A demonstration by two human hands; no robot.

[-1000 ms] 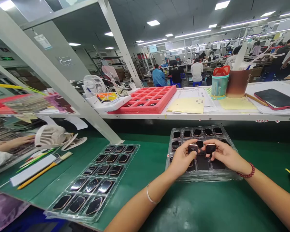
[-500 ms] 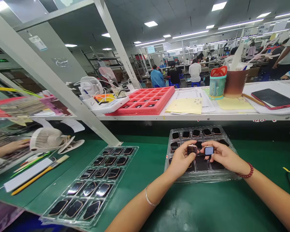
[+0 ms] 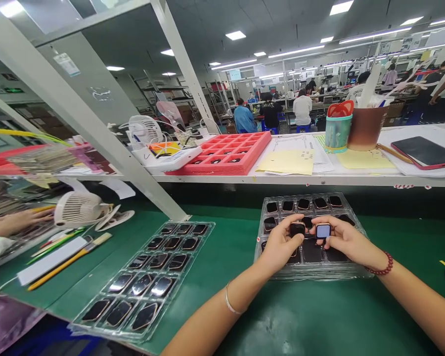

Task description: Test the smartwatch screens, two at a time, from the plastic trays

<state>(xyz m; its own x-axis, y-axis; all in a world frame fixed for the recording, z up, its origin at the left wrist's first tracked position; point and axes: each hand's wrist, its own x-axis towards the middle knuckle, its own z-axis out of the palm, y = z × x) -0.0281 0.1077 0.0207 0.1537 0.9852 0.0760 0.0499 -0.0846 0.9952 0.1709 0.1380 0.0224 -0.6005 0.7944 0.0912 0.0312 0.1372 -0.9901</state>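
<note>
Currently, L hand point(image 3: 282, 242) is closed on a dark-screened watch unit point(image 3: 297, 229), pinched btwn thumb & fingers, right of center in the frame. R hand point(image 3: 343, 240) is closed on a lit watch unit point(image 3: 323, 231), likewise pinched; its screen shows pale blue-white. Both units are held upright, side by side w/ a small gap, above the clear tray stack point(image 3: 319, 272). Stack sits on the green bench point(image 3: 226, 291), right of center, below the shelf edge; its top tray carries dark square units in rows, partly hidden by the hands. L wrist has a thin bangle point(image 3: 230, 299); R wrist has a dark red bead bracelet point(image 3: 386, 264). A 2nd clear tray point(image 3: 195, 258) lies lower left of center, 5 rows x 3, each pocket w/ a dark-faced unit. Far left on bench: white fan point(image 3: 77, 208), white bar point(image 3: 52, 261) & yellow-handled brush point(image 3: 66, 264), bar & brush approx. parallel. Another person's hand point(image 3: 15, 222) is at the left frame edge, near stacked trays. White shelf point(image 3: 356, 179) crosses mid-frame & holds, L to R: red foam tray point(image 3: 260, 148) w/ dark items in some front pockets, yellow note sheet point(image 3: 287, 162), teal cup point(image 3: 337, 134), brown cup point(image 3: 365, 129) & phone point(image 3: 428, 150), screen up & dark. Other people are seated in bkgd, upper center.
</note>
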